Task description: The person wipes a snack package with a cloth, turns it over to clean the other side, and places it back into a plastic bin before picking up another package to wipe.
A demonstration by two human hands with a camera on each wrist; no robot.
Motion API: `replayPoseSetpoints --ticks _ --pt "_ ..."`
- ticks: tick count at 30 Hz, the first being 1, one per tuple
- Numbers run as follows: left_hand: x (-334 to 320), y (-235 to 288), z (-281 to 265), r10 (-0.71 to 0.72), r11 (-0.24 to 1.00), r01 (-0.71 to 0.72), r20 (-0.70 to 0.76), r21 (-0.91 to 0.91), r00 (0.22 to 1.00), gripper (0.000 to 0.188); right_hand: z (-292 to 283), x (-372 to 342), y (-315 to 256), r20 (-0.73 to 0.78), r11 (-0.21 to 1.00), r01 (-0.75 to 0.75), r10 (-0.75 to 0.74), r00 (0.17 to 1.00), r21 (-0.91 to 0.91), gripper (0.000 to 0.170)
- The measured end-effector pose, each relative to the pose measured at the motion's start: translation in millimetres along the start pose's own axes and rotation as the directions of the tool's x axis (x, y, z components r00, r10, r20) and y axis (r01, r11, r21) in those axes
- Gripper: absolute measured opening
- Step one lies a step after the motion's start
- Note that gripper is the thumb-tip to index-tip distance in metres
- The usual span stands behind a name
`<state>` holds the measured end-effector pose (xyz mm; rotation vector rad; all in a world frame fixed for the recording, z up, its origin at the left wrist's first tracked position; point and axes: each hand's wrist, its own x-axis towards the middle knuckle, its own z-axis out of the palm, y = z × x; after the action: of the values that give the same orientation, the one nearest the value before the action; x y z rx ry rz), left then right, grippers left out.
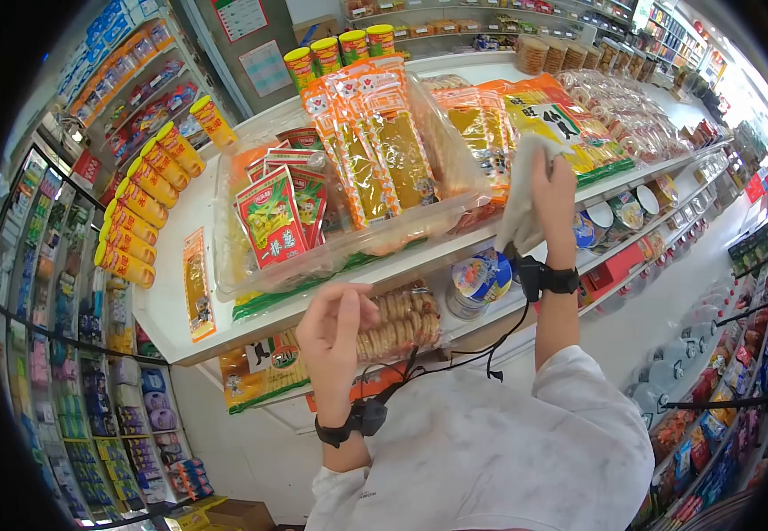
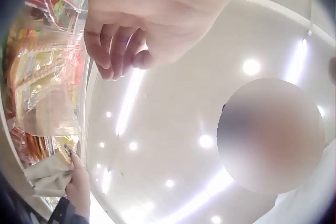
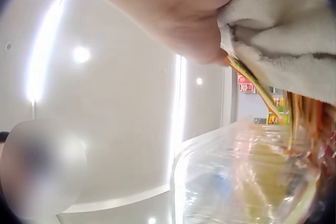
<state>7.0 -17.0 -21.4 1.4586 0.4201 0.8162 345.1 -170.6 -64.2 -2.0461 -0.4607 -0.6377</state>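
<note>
Off-white cloth (image 1: 518, 208): right hand (image 1: 557, 193) grips, near shelf edge (image 1: 247, 334) | left hand (image 1: 333, 326): loosely curled, clear of tray (image 1: 375, 246)

cloth (image 3: 294, 24) cropped by right wrist view's edge, pale blue notice (image 1: 264, 68) too small to read

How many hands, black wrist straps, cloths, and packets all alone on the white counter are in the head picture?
Hands (left hand, right hand): 2
Wrist straps (left strap, right strap): 2
Cloth: 1
Lone packet: 1
Total: 6
</note>
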Motion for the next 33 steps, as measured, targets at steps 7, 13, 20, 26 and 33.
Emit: replayPoseSetpoints --ticks 7,13,20,26,33 --pt "2 -8 10 0.038 0.999 -0.04 0.128 0.01 0.991 0.024 -79 -41 -99 0.173 0.628 -0.294 0.248 0.953 0.72 0.029" --pt "6 -2 34 0.253 0.955 -0.28 0.22 0.102 0.942 0.049 -87 -99 -156 0.536 0.546 -0.319 -0.299 0.79 0.775 0.028" --pt "6 10 16 -0.147 0.983 0.155 0.084 -0.101 0.986 0.053 -46 -102 -151 0.503 0.473 -0.311 -0.362 0.785 0.824 0.025" --pt "7 -3 4 -0.092 0.99 0.099 0.066 -0.1 0.994 0.052 -40 -99 -160 0.468 0.464 -0.228 -0.506 0.724 0.856 0.023" --pt "2 -4 -4 0.064 0.97 -0.017 0.188 -0.243 0.98 0.041 -53 -105 -165 0.54 0.649 0.086 -0.693 0.478 0.756 0.026"
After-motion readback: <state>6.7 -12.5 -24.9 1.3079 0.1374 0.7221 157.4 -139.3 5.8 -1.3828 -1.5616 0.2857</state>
